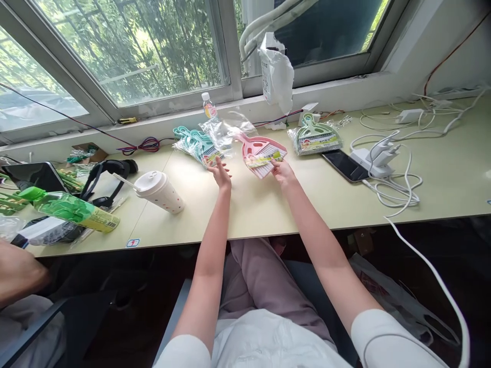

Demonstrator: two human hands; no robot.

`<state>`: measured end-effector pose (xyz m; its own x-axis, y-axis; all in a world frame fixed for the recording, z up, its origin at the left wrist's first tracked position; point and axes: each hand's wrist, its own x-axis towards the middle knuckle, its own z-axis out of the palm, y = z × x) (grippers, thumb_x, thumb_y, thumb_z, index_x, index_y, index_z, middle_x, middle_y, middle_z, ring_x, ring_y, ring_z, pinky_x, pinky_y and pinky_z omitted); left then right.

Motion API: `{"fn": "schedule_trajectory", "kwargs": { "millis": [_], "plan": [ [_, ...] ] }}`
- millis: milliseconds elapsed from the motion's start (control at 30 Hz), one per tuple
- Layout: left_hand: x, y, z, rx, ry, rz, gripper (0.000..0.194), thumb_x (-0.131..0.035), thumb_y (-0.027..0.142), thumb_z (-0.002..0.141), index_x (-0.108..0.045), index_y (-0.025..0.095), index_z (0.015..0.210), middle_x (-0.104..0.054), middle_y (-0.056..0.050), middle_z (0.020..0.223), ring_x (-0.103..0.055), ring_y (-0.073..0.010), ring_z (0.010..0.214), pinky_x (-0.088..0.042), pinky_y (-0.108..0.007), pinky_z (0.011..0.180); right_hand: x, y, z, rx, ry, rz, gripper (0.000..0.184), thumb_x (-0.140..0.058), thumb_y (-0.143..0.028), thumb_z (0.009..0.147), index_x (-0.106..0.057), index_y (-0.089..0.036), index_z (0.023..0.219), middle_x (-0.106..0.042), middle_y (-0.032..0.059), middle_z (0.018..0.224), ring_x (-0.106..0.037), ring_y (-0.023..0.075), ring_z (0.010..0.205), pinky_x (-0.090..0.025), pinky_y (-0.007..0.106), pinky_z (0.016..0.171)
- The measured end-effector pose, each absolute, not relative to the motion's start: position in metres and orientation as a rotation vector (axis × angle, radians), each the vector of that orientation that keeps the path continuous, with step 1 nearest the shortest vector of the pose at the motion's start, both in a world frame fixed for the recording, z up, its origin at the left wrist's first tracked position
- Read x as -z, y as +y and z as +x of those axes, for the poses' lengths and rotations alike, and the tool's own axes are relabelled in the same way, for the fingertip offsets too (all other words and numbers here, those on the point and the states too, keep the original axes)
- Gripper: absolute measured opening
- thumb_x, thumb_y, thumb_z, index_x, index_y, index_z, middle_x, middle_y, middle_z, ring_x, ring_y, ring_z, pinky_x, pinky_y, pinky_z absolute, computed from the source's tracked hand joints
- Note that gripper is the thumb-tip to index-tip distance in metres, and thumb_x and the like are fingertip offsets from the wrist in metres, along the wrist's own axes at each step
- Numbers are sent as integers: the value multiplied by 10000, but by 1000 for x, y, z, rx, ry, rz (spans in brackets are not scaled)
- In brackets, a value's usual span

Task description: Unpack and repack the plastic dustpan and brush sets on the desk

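A pink dustpan with a small white-bristled brush tilts above the table, a yellow-green label across it. My right hand pinches its lower right edge. To its left, my left hand is held up with the fingers apart and nothing visible in it. Just behind that hand lie several teal dustpan-and-brush sets in clear wrapping. Crumpled clear plastic spreads behind the pink set, by its handle. Green dustpan sets in plastic lie to the right.
A lidded cup with a straw stands left of my arm, beside a green bottle and black headphones. On the right are a phone and a power strip with white cables. Another person's arm shows at far left.
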<state>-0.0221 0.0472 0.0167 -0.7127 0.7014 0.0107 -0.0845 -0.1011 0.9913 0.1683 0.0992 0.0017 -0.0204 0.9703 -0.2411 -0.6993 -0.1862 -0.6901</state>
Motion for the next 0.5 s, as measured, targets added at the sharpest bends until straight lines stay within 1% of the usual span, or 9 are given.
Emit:
{"fn": "schedule_trajectory", "kwargs": {
  "millis": [67,133,200,233,300,367,433,467,500],
  "plan": [
    [-21,47,-29,-1845,1601,639,666,-401,648,953,-362,195,1440,-621,-131,1213,-643,-170,873,-491,-204,504,-2,99,173,-1642,-587,-787,382,-600,65,784,-643,-197,1059,-743,-4,840,-703,114,724,-607,211,673],
    [-25,45,-39,-1814,1496,622,695,-340,669,961,-360,207,1479,-606,-142,1279,-660,-200,978,-537,-225,569,-2,98,177,-1704,-693,-791,342,-630,65,752,-651,-186,984,-743,0,811,-703,122,712,-606,218,659],
    [-27,42,-51,-1766,1354,647,730,-271,700,958,-354,228,1508,-640,-133,1250,-682,-220,1004,-566,-252,634,-2,96,179,-1756,-777,-809,316,-663,62,719,-656,-176,927,-745,9,800,-706,135,711,-611,245,680],
    [-28,41,-58,-1736,1296,672,742,-263,713,952,-366,235,1510,-665,-126,1209,-693,-226,997,-574,-263,659,-2,95,180,-1773,-816,-820,317,-682,59,702,-660,-173,916,-748,14,802,-709,144,717,-614,266,704],
    [-27,39,-74,-1676,1250,725,710,-339,697,944,-427,242,1482,-702,-113,1126,-710,-230,974,-586,-278,691,-1,95,180,-1798,-887,-844,334,-711,52,676,-674,-175,919,-754,21,816,-718,166,741,-616,313,757],
    [-26,41,-90,-1582,1341,742,586,-487,582,939,-542,214,1392,-725,-109,1026,-725,-222,894,-597,-290,691,0,96,181,-1818,-950,-865,344,-726,41,668,-687,-174,934,-759,31,829,-725,187,763,-613,349,793],
    [-30,49,-104,-1418,1508,757,399,-637,345,878,-656,164,1233,-723,-90,873,-720,-191,757,-601,-280,666,3,98,182,-1802,-978,-870,325,-722,27,679,-692,-166,939,-762,45,841,-727,199,777,-609,366,810],
    [-35,55,-111,-1361,1561,770,339,-661,252,841,-687,151,1163,-708,-75,797,-706,-178,693,-604,-283,646,5,99,182,-1774,-969,-864,308,-715,21,686,-690,-162,933,-762,50,846,-727,201,786,-607,367,817],
    [-42,63,-117,-1349,1559,769,308,-645,190,829,-696,130,1127,-694,-74,749,-697,-175,659,-608,-294,637,8,100,183,-1737,-946,-858,291,-707,17,691,-685,-159,922,-762,53,851,-727,200,797,-606,363,826]
  ]
}}
